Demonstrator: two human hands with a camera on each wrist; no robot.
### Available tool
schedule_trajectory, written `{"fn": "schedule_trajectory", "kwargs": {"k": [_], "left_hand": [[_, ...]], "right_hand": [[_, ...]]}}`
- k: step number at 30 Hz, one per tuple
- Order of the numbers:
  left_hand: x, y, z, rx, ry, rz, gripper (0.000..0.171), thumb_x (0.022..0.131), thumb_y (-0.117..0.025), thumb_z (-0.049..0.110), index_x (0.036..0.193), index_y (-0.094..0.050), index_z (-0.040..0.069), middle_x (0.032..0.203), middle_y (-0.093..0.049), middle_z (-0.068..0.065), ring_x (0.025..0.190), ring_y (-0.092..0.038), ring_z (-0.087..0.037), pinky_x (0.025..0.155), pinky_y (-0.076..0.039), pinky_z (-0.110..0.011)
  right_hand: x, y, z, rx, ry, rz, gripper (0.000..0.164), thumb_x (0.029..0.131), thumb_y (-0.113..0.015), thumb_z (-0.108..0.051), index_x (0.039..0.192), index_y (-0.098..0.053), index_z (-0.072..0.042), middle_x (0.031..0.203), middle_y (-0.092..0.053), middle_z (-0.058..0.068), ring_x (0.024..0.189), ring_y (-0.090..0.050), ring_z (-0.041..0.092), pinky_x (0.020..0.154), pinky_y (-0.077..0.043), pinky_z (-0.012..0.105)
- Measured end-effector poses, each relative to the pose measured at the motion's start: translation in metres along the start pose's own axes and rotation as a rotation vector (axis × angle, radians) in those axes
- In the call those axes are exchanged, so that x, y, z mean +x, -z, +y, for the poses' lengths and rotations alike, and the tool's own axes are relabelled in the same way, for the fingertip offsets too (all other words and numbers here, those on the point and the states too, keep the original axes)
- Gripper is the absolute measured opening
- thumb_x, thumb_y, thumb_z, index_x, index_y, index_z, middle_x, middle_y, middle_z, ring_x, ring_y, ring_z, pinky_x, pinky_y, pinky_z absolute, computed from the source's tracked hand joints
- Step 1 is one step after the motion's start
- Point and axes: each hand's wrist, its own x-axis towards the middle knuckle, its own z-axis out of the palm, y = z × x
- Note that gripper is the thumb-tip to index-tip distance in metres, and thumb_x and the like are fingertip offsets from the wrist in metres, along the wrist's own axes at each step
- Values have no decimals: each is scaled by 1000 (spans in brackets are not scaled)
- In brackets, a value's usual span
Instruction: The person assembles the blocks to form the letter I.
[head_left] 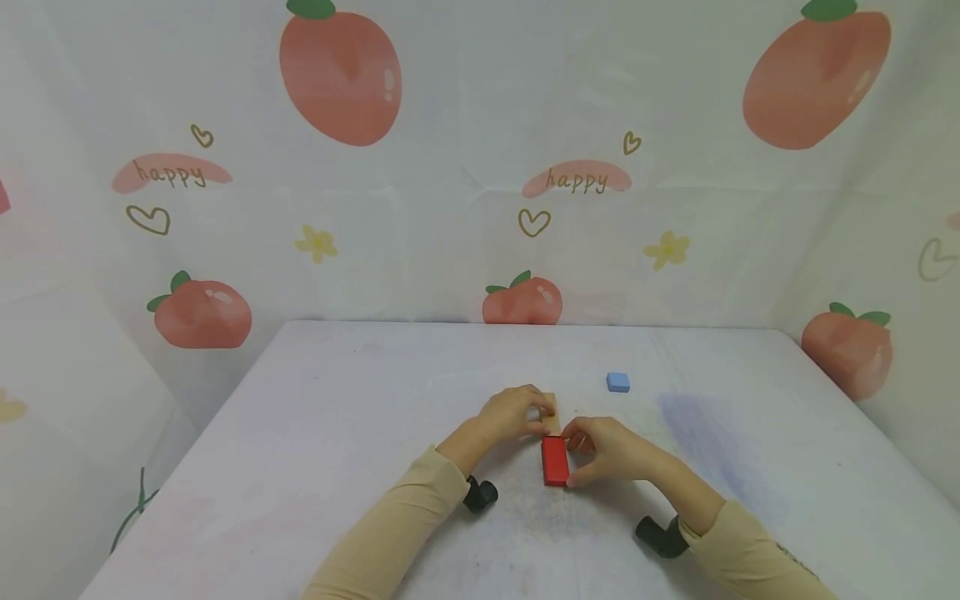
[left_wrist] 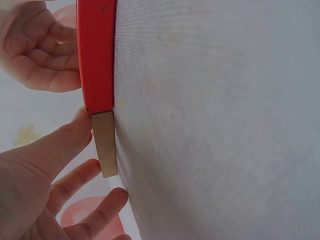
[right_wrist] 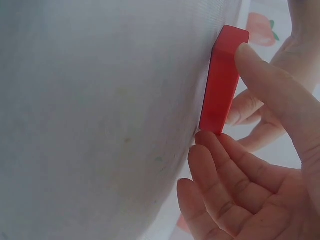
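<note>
A red block [head_left: 555, 462] and a plain wooden block [head_left: 553, 425] lie end to end on the white table, their short ends meeting. My left hand [head_left: 513, 414] reaches over the wooden block from the left and holds it, thumb by the seam and a fingertip at its far end in the left wrist view. From the right, my right hand [head_left: 613, 450] pinches the red block lengthwise. Its thumb [right_wrist: 255, 62] is on the near end, and the fingertips sit at the far end close to the seam.
A small blue block [head_left: 618, 382] lies beyond the hands, to the right. Black wrist cameras [head_left: 662, 537] hang under both sleeves, close over the table [head_left: 300, 467]. Behind the table's far edge hangs a curtain [head_left: 450, 108] printed with peaches.
</note>
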Motion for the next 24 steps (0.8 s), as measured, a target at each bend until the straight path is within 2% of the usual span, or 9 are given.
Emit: {"fn": "schedule_trajectory", "kwargs": {"k": [24], "left_hand": [[1, 0, 1, 14, 27, -9, 27, 80, -72, 24, 106, -69, 16, 115, -64, -2, 111, -59, -20, 93, -47, -32]], "right_hand": [[2, 1, 2, -16, 36, 12, 48, 68, -82, -24, 103, -59, -1, 88, -66, 2, 78, -57, 10, 70, -48, 22]]}}
